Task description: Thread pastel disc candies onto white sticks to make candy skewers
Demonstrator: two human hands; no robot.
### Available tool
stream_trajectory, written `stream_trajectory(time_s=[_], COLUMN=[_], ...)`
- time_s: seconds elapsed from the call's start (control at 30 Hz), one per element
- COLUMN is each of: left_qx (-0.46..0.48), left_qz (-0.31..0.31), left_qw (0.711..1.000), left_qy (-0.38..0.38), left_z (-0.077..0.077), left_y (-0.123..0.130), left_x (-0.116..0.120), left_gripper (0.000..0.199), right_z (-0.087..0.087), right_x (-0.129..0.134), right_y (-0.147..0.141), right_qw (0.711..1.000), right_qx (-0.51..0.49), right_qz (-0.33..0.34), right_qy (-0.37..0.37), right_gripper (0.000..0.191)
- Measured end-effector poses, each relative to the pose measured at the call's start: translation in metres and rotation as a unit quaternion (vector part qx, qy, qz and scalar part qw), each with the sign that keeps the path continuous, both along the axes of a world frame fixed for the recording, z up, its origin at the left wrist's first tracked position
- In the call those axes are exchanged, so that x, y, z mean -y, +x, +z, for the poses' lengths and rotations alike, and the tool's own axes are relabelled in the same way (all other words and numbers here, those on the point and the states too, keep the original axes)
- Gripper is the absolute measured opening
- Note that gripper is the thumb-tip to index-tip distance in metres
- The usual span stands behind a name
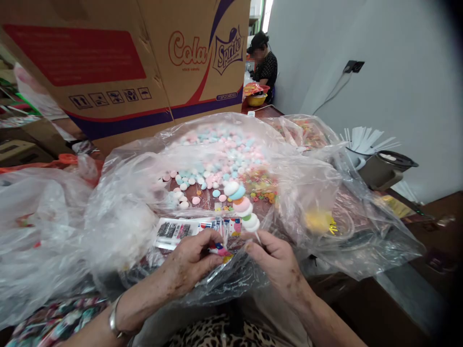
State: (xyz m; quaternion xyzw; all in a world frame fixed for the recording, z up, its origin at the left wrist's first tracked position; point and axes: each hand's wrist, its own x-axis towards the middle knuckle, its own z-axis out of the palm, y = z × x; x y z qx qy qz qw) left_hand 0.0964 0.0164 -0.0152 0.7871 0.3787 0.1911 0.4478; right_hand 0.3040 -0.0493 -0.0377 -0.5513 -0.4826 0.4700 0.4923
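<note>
My right hand (273,253) pinches the lower end of a candy skewer (241,205), a white stick threaded with pink, blue and white round candies and small coloured rings. The skewer leans up and to the left over the table. Left of it, my left hand (197,255) holds a small printed candy wrapper (219,249) between thumb and fingers, partly hidden by them. Just beyond that hand lies a stack of flat printed wrappers (177,231). Farther back, a heap of pastel candies (217,154) spills from clear plastic, with small fruit-coloured rings (262,185) at its right.
A large cardboard box (155,58) stands behind the candies. Clear plastic bags (119,226) spread over the table. At right are a dark jug (387,171) and white sticks (365,140) in a cup. Another person (265,65) sits in the background near a yellow bowl (256,100).
</note>
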Motion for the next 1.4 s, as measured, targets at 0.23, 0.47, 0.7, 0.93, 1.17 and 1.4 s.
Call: stream_trajectory(time_s=[0.23, 0.47, 0.7, 0.93, 1.17, 1.4], left_qx=[0.056, 0.123, 0.061, 0.069, 0.149, 0.171], left_qz=[0.036, 0.077, 0.122, 0.077, 0.103, 0.088], left_qw=[0.997, 0.963, 0.975, 0.989, 0.974, 0.966], left_qy=[-0.049, -0.229, -0.175, -0.11, -0.133, -0.173], left_z=[-0.014, -0.029, -0.038, -0.043, -0.037, -0.033], left_y=[0.007, 0.002, -0.007, -0.014, -0.032, -0.048], left_x=[0.006, 0.008, 0.015, 0.012, 0.005, -0.004], left_gripper=[0.021, 0.029, 0.039, 0.04, 0.033, 0.035], right_z=[-0.001, -0.002, -0.002, 0.003, 0.013, 0.022], right_x=[-0.008, -0.009, -0.013, -0.012, 0.0, 0.005], right_y=[-0.02, -0.023, -0.031, -0.026, 0.021, 0.058], right_qw=[0.999, 0.999, 0.999, 0.994, 0.983, 0.93], right_qx=[-0.02, -0.01, -0.025, -0.108, 0.118, 0.292], right_qz=[0.034, -0.038, -0.025, -0.005, 0.019, 0.062], right_qy=[-0.01, 0.001, 0.004, 0.022, 0.137, 0.213], right_gripper=[0.024, 0.023, 0.02, 0.032, 0.029, 0.024])
